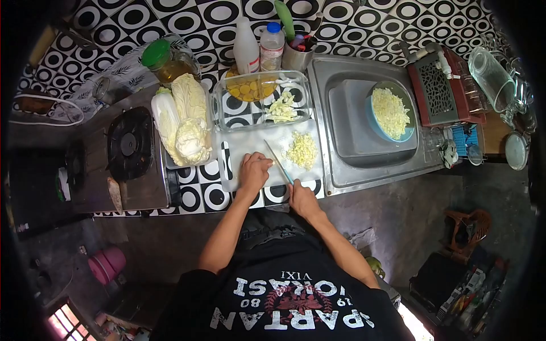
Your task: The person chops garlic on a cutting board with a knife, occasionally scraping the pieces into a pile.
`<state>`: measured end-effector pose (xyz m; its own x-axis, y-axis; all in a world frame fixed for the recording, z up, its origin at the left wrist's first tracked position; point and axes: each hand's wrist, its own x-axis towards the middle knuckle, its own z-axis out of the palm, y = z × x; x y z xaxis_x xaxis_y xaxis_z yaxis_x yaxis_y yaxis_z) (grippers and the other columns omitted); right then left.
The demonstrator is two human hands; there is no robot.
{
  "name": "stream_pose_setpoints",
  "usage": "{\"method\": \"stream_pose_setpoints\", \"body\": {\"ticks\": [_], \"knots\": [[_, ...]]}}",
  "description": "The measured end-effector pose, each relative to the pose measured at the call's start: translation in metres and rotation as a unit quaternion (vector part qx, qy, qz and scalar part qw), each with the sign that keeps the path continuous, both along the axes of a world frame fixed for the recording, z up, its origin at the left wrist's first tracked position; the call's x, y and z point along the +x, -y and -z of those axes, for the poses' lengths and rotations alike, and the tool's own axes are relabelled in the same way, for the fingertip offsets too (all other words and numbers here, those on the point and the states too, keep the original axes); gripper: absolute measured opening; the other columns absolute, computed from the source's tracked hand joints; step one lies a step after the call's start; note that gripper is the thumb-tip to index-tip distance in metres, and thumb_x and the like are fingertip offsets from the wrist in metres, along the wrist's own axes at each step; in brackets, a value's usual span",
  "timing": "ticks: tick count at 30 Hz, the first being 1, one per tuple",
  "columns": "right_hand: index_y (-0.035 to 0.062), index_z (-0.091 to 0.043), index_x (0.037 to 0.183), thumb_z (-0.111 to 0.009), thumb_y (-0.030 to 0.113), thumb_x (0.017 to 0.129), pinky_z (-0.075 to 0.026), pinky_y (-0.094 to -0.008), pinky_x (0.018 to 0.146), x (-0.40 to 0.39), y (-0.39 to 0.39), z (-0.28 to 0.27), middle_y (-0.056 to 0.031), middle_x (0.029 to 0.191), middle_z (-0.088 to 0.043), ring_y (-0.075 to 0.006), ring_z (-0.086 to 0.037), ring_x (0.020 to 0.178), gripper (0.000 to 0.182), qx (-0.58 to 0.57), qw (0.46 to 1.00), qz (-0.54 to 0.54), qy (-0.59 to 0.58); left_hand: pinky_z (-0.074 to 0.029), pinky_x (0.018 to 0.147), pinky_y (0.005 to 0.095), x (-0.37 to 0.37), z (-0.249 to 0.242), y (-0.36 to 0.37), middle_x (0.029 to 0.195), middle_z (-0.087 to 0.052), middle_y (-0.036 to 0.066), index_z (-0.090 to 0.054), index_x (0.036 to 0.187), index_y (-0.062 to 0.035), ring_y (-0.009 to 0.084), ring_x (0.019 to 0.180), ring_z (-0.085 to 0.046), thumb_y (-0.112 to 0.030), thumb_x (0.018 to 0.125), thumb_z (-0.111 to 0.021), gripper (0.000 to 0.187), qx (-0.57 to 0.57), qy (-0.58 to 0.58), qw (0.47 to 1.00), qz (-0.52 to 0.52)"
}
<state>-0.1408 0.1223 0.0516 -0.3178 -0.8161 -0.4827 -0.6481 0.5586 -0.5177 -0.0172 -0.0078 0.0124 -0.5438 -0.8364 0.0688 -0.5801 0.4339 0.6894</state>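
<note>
Head view, from the left: a dark stove (91,170) has a black burner (130,144), with a long, pale-brown thing (115,194) near its front edge. Behind, toward the wall, stands a jar (169,69) with a green lid (156,53). Just right of the stove, whole pale cabbages (185,122) lie close together at the left part of the ring-patterned surface (217,196).

Next comes a white cutting board (242,142), near the front edge of the surface. Over its left part is the left hand (256,169), fingers curled down, with a small pale piece (272,163) at the fingertips. The right hand (302,199), near the board's front edge, is closed around the light-blue handle of a knife (278,160), its blade slanting away and to the left, between the left hand and a pile of finely chopped pale pieces (302,150) on the board's right part.

Behind the board, a clear glass dish (259,125) holds larger cut pieces (281,108) toward its right. Beyond it stand a white bottle (245,46), a blue-capped bottle (272,50) and a metal cup (297,58). Farther right, a blue bowl (405,138) heaped with chopped pale pieces (389,112) sits in the right part of the metal sink (341,176).
</note>
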Motion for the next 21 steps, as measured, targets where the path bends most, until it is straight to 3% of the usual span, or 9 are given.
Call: {"method": "stream_pose_setpoints", "body": {"ticks": [12, 21], "knots": [[-0.0025, -0.045, 0.092, -0.04, 0.026, 0.094, -0.045, -0.0573, 0.066, 0.008, -0.007, 0.009, -0.0306, 0.071, -0.059, -0.0497, -0.058, 0.071, 0.029, -0.004, 1.0, 0.013, -0.009, -0.042, 0.075, 0.0349, -0.002, 0.001, 0.0, 0.083, -0.061, 0.003, -0.072, 0.08, -0.0133, 0.025, 0.081, -0.051, -0.008, 0.071, -0.066, 0.012, 0.007, -0.016, 1.0, -0.011], [-0.0042, -0.045, 0.089, -0.04, 0.023, 0.095, -0.044, -0.0564, 0.062, 0.006, 0.0, -0.014, -0.0326, 0.067, -0.057, -0.0512, -0.056, 0.069, 0.029, -0.022, 1.0, 0.006, 0.011, -0.042, 0.076, 0.0352, -0.001, 0.004, 0.0, 0.083, -0.061, 0.003, -0.072, 0.079, -0.0124, 0.0249, 0.082, -0.051, -0.008, 0.071, -0.066, 0.011, 0.01, -0.011, 1.0, -0.013]]}}
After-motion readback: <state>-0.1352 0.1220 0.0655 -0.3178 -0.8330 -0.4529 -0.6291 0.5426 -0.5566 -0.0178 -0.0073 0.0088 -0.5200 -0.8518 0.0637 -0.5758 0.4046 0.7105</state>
